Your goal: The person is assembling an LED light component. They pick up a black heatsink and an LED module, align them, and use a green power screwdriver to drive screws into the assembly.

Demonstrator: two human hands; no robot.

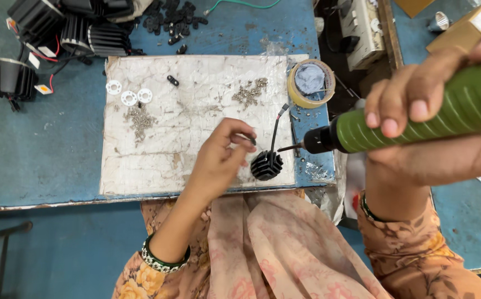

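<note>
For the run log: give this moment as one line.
left hand: pinching small part beside heatsink | right hand: gripping green driver, tip near heatsink | board: screws, washers

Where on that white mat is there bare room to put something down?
The mat's lower left, below the left screw pile, is bare; so is its middle, between the two screw piles. The lower right is crowded: the left hand, the finned black part and the green screwdriver in the right hand.
</note>
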